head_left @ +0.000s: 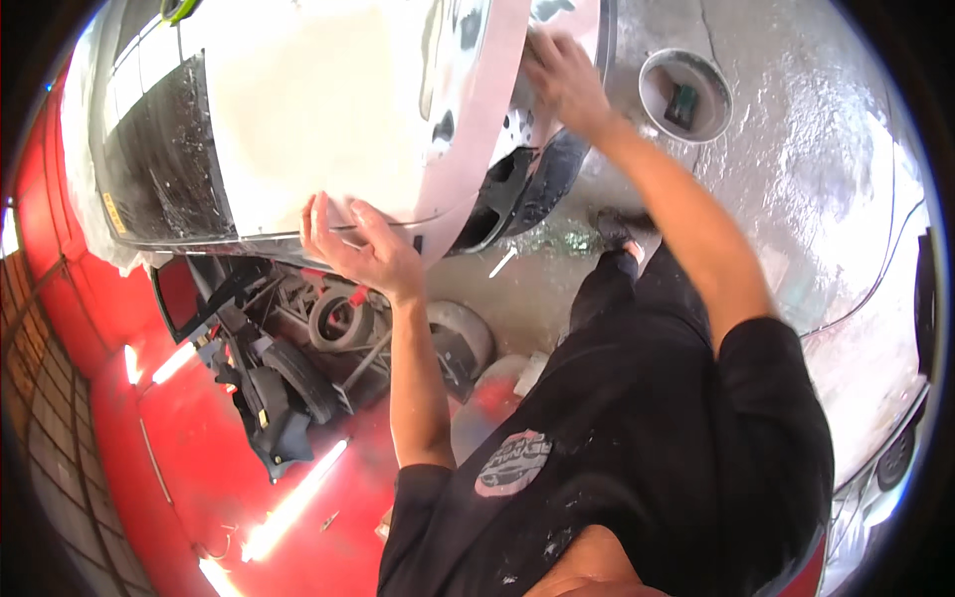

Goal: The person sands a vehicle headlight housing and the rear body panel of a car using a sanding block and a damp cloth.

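Note:
A white car (313, 119) with pale pinkish, dark-spotted patches along its front end fills the upper left. My left hand (363, 249) lies on the edge of its bonnet, palm down with the fingers spread, holding nothing. Farther forward, my right hand (569, 85) presses against the patchy front of the car. Its fingers are smeared by motion, and whatever may be under them is hidden. Below this patch, the black lower part of the bumper (545, 189) shows.
On the wet grey floor (786, 189) stands a round bucket (649, 98) holding a dark green object (681, 105). Tyres (340, 318) and dark car parts (288, 408) are piled by a red wall (348, 497) with lit tubes (295, 502). A cable (865, 298) crosses the floor at right.

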